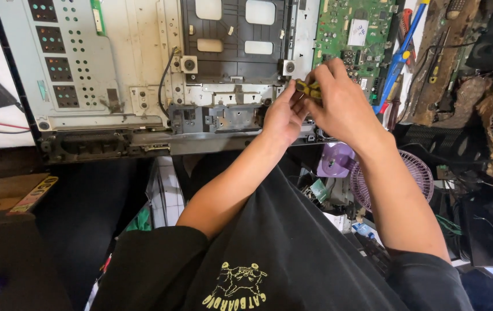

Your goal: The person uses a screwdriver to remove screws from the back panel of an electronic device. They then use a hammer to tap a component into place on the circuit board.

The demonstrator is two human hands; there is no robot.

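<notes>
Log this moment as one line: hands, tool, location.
left hand: steadying tool | right hand: gripping yellow-black screwdriver handle | location: bottom edge of opened TV chassis, beside green circuit board

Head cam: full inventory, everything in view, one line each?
Opened flat-screen chassis: one, grey metal back, upper left to centre.
Black plastic panel: one, top centre of the chassis.
Circuit board: one, green, upper right of the chassis.
Screwdriver: one, blue shaft and handle, right of the board.
Small tool: one, yellow and black handle, held between both hands.
Fan grille: one, purple, lower right.
Purple round part: one, below the chassis.
Black cable: one, on the chassis centre-left.
Left hand: one, on the tool.
Right hand: one, on the tool.
</notes>
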